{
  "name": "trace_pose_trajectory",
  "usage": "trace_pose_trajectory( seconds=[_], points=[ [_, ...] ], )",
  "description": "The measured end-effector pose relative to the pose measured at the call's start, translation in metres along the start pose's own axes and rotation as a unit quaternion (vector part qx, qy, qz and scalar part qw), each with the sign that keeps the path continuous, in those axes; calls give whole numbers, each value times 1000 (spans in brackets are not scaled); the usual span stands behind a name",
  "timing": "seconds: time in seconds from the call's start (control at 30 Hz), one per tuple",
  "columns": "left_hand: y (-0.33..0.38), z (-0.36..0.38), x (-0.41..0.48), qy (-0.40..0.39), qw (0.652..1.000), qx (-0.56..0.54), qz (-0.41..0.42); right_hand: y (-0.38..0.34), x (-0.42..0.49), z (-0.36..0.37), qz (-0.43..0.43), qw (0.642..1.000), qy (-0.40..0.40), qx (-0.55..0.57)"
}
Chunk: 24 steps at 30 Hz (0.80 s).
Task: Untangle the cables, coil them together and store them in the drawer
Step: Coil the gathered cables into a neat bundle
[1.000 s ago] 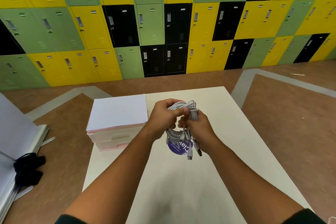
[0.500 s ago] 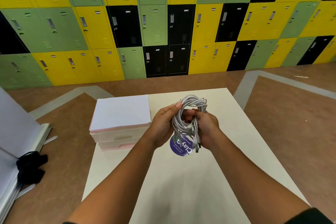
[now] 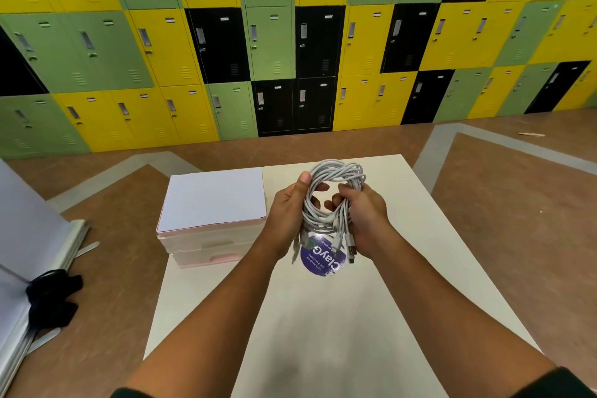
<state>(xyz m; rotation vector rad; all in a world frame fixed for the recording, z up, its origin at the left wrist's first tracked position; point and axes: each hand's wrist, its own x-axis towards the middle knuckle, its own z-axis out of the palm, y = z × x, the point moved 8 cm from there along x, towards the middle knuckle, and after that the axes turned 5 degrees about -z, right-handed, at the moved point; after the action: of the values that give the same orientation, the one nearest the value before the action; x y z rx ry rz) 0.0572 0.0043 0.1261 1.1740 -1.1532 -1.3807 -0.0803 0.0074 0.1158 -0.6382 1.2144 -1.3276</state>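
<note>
A coil of several white cables is held upright above the cream table. My left hand grips the coil's left side, thumb up along the loop. My right hand grips the right side, fingers curled through the loop. Several plug ends dangle below the hands. The small pink and white drawer unit stands on the table's left part, its drawers shut.
A round purple sticker lies on the table under the cables. White boards and a black cloth sit on the floor at the left. Yellow, green and black lockers fill the wall behind.
The coil has been raised and opened into a rounder loop. My left hand shifted from gripping the top of the bundle to holding its left side.
</note>
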Motion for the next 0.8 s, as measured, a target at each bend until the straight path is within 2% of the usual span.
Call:
trace_pose_trajectory(
  seconds=[0.2, 0.3, 0.47, 0.6, 0.67, 0.8],
  points=[
    [8, -3, -1, -13, 996, 83, -4, -8, 1, 0, -46, 998, 0, -39],
    [8, -4, -1, -48, 990, 129, -13, -15, 1, 0, -72, 995, -2, -65],
    [5, -2, -3, -93, 988, 119, -30, -20, 3, -1, -75, 993, -12, -87],
    [10, -9, 1, -27, 993, 111, 4, -18, 7, -3, -83, 986, -26, -141],
    [9, -13, 2, 3, 995, 100, 14, -21, 9, -5, -117, 972, -35, -199],
    [7, -9, 2, -36, 994, 99, 20, -39, 7, -7, -213, 939, -67, -262]
  ],
)
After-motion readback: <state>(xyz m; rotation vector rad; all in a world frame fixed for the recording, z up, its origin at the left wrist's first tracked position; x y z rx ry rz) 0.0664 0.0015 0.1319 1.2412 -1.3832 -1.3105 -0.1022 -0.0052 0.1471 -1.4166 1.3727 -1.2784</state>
